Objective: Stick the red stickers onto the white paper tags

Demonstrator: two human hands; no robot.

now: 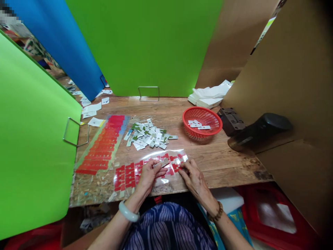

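A clear sheet with rows of red stickers lies at the near edge of the wooden table. My left hand rests on it, fingers pinched round a small grey-white card. My right hand presses its fingertips on the sheet's right end, close to the red stickers there; whether it grips anything is hidden. A pile of small white and green cards lies just beyond the sheet.
A second sheet of red stickers lies to the left. A red basket holds a few cards at right, with a black device beyond it. Green boards and cardboard walls enclose the table. White paper stack sits behind.
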